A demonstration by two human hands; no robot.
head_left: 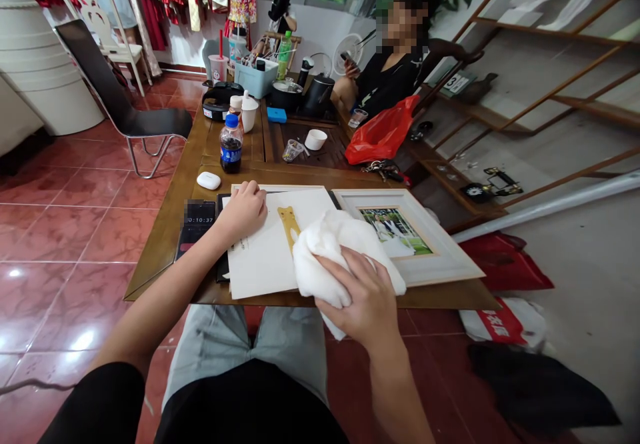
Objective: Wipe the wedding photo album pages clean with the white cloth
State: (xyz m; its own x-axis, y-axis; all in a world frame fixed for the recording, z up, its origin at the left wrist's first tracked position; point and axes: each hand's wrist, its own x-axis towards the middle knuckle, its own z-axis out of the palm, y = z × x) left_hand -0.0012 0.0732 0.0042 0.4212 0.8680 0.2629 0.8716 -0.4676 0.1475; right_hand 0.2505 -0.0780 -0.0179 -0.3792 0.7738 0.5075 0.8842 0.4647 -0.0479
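Note:
In my right hand [357,294] is a bunched white cloth [325,251], its fingers pressed into the folds. The cloth covers part of a white board [263,267] with a yellow animal figure [289,224], and reaches over the picture frame beside it. My left hand [247,209] rests on the board's far left part with its fingers curled in; what is under them, if anything, is hidden. Below the board, a dark panel [223,267] shows at the left edge. To the right lies a pale picture frame [450,261] around a wedding photo [395,231].
Left of the board lie a phone [200,217] and white earbud case [209,181]. Beyond stand a cola bottle [231,147], a white bowl [315,139], a red plastic bag [380,131] and keys [383,169]. A seated person [395,71] holds a phone at the far right.

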